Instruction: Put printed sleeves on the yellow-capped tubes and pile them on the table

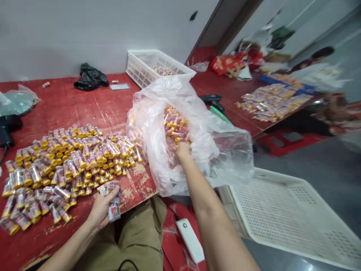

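My left hand [105, 205] is closed round a bunch of small printed clear wrappers [114, 211], just off the table's front edge. Close beside it on the red table is a wide heap of small tubes [81, 158] with yellow ends, many in clear printed wrap. My right hand [184, 150] reaches into the mouth of a large translucent plastic bag [153, 113]. Inside that bag lie many loose pink-and-yellow tubes [176, 122]. The right fingers look curled against them; the fingertips are hidden, so what they hold cannot be made out.
A white crate [141, 71] holding more tubes stands behind the bag. Black heat guns [211, 99] lie at right and far left. A crumpled black bag [90, 77] sits at the back. Low at right is a white perforated crate [282, 210]. A white power bank [190, 241] lies below.
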Demonstrator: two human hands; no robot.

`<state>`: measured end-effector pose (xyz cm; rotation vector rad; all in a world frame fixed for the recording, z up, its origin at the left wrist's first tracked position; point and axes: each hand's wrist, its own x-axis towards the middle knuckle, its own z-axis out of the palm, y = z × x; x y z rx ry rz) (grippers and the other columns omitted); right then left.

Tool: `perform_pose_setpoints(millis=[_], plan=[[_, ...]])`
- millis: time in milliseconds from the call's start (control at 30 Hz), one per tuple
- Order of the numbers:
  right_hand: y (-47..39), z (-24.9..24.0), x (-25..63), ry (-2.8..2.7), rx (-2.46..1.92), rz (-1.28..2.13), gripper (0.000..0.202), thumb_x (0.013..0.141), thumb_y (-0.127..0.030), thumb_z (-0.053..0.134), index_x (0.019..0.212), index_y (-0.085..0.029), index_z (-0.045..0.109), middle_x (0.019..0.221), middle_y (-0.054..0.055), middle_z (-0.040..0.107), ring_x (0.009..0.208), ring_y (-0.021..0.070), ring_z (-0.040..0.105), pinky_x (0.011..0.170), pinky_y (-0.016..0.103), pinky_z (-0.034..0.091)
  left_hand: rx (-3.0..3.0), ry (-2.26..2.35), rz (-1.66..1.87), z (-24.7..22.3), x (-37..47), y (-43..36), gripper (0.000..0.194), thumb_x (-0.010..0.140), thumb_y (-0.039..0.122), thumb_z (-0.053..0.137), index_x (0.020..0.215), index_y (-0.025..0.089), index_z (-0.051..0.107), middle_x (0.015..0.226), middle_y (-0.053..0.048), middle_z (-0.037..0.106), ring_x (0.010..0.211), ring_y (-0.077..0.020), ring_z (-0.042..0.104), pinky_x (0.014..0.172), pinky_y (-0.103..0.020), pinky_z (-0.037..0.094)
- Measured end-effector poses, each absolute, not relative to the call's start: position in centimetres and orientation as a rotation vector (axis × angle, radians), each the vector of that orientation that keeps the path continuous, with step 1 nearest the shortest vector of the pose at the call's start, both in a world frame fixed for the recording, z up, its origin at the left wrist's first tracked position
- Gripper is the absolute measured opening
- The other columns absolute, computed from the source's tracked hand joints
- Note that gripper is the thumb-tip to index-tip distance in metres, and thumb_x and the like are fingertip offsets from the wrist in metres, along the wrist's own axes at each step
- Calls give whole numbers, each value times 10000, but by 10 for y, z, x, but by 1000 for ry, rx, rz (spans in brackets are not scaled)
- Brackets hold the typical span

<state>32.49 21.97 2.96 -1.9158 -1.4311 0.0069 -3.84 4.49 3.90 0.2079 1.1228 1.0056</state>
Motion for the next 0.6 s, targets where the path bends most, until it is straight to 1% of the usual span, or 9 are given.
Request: perform_pose_setpoints(millis=[133, 200, 267, 300, 367, 400, 467, 533, 600], plan=[[204, 37, 306, -1243, -1933, 252, 448, 1017, -428, 682, 1377, -166, 635, 1384, 124, 658, 1206, 238, 682, 1027, 466, 610, 204, 1132, 1013, 47, -23, 48, 345, 657, 96, 975, 898, 124, 730, 750, -20, 739, 626, -139, 715, 595, -247, 649], [175, 43, 284, -1201, -1872, 373, 420, 1002, -436, 697, 1308, -151, 659, 1313, 115, 684, 1161, 229, 689, 999, 448, 613, 198, 1128, 1026, 53, -14, 45, 342, 647, 94, 979, 871, 126, 722, 719, -2, 722, 580, -120, 680, 572, -236, 630], [131, 48, 250, -1200, -1759, 511, 385, 948, -464, 746, 1149, -138, 698, 1141, 93, 721, 1034, 204, 692, 928, 399, 610, 199, 1108, 1058, 59, -6, 40, 387, 607, 121, 1007, 860, 138, 715, 694, 26, 699, 544, -99, 643, 555, -221, 606], [105, 49, 229, -1210, -1686, 591, 398, 890, -499, 788, 1045, -141, 708, 1027, 78, 728, 946, 192, 685, 872, 364, 604, 200, 1096, 1078, 60, -2, 36, 428, 568, 145, 1030, 854, 143, 712, 683, 39, 688, 533, -90, 627, 548, -212, 592], [54, 46, 185, -1232, -1530, 771, 463, 786, -604, 830, 878, -167, 706, 871, 47, 723, 815, 173, 672, 792, 321, 591, 215, 1041, 1107, 62, 5, 26, 521, 480, 224, 1074, 845, 151, 710, 697, 42, 696, 554, -88, 629, 550, -196, 565], [32, 43, 164, -1224, -1460, 843, 510, 738, -652, 843, 828, -175, 687, 813, 37, 713, 754, 165, 661, 735, 303, 582, 228, 1002, 1111, 62, 8, 20, 561, 443, 275, 1087, 841, 152, 711, 706, 37, 701, 575, -92, 637, 558, -192, 555], [-3, 37, 132, -1166, -1351, 941, 555, 772, -725, 775, 753, -195, 609, 685, 5, 646, 627, 140, 608, 612, 268, 537, 263, 926, 1096, 60, 10, 7, 619, 399, 358, 1096, 841, 149, 716, 705, 29, 698, 597, -95, 634, 567, -189, 534], [-25, 33, 115, -1103, -1268, 982, 581, 809, -759, 720, 733, -208, 553, 613, -24, 576, 541, 113, 535, 525, 237, 474, 305, 885, 1066, 60, 8, -6, 615, 412, 393, 1092, 819, 139, 705, 683, 31, 672, 571, -77, 591, 561, -184, 508], [-37, 36, 112, -1056, -1207, 972, 574, 814, -750, 727, 746, -208, 553, 583, -47, 528, 496, 85, 452, 479, 214, 410, 347, 862, 1053, 60, 4, -17, 594, 450, 408, 1084, 794, 126, 690, 680, 30, 653, 549, -51, 541, 536, -164, 462]])
